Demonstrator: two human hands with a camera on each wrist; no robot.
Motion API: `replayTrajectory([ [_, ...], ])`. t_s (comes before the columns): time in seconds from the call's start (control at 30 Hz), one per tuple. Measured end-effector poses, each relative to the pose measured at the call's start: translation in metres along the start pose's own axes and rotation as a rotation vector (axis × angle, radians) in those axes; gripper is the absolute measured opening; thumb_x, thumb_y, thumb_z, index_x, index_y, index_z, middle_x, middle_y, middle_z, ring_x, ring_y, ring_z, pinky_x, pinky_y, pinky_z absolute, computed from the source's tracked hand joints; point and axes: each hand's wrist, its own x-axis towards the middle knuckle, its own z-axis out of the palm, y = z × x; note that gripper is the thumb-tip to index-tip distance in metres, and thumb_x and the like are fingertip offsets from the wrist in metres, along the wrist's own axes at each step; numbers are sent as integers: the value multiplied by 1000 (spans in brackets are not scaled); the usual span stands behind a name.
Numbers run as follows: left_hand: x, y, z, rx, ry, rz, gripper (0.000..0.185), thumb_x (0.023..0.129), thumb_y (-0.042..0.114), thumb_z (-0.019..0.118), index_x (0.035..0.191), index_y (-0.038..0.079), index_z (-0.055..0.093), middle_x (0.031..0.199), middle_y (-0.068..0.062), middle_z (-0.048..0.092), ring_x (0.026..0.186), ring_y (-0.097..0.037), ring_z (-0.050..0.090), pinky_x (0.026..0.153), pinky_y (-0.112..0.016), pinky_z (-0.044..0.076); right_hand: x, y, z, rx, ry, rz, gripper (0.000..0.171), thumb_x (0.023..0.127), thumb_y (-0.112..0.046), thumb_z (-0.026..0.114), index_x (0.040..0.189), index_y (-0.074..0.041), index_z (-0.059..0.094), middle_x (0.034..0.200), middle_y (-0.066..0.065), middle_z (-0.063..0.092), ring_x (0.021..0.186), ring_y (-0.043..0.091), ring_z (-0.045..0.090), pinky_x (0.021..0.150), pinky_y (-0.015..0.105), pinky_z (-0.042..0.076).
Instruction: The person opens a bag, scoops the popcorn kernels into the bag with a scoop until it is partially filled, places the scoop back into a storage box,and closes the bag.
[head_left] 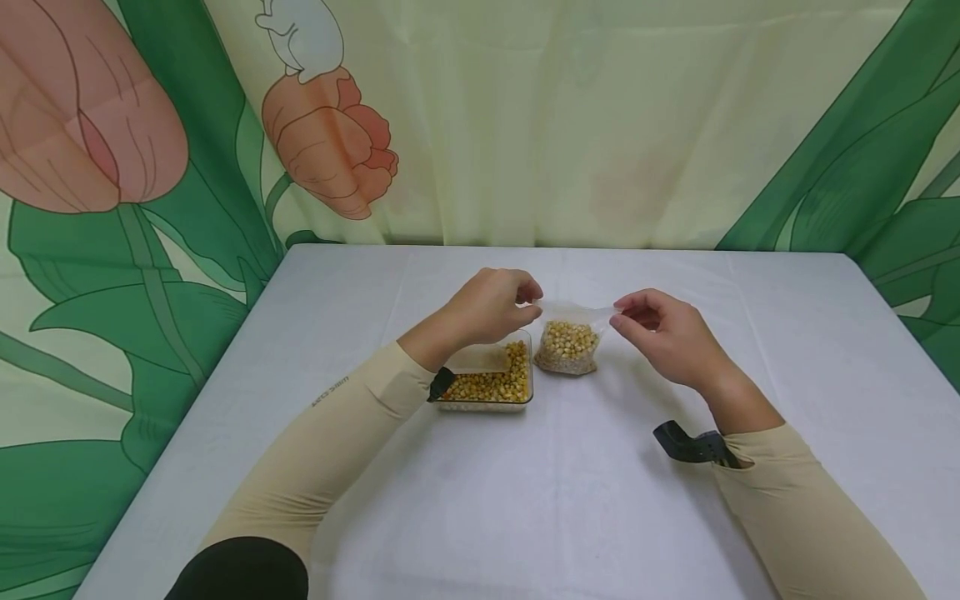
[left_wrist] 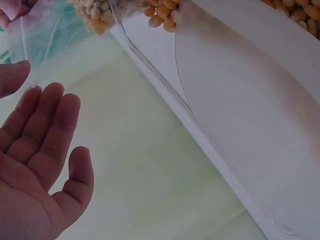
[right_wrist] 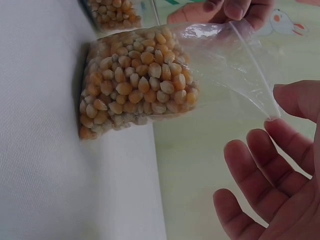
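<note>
Fingers (right_wrist: 280, 107) of the right hand (head_left: 667, 333) pinch one top corner of a clear bag of corn (head_left: 567, 346), w/ the other fingers loose. Same on the other side: the left hand (head_left: 491, 304) pinches the far top corner. Bag stands on the white table (head_left: 525, 500) btwn the two hands, mouth pulled wide (about half full). Just beside it, under the left wrist, sits a clear tub (head_left: 491, 383) w/ more corn. Behind hangs a flower curtain (head_left: 562, 125).
</note>
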Motion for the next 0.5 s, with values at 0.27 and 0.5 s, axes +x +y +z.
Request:
replayTrajectory([
  [0.27, -9, 0, -5, -16, 38, -25, 45, 98, 35, 64, 136, 10, 59, 134, -3, 61, 125, -20, 54, 102, -34, 43, -3, 0, -2, 8, 11, 23, 41, 101, -30, 62, 128, 0, 57, 117, 18, 63, 108, 35, 58, 88, 49, 47],
  [0.5, -30, -10, -19, 86, 177, -74, 65, 91, 54, 66, 143, 16, 54, 143, -2, 55, 133, -26, 45, 106, -48, 37, -11, 1, -10, -123, 87, -37, 54, 98, -33, 65, 138, 2, 52, 134, 23, 55, 124, 41, 49, 100, 62, 38],
])
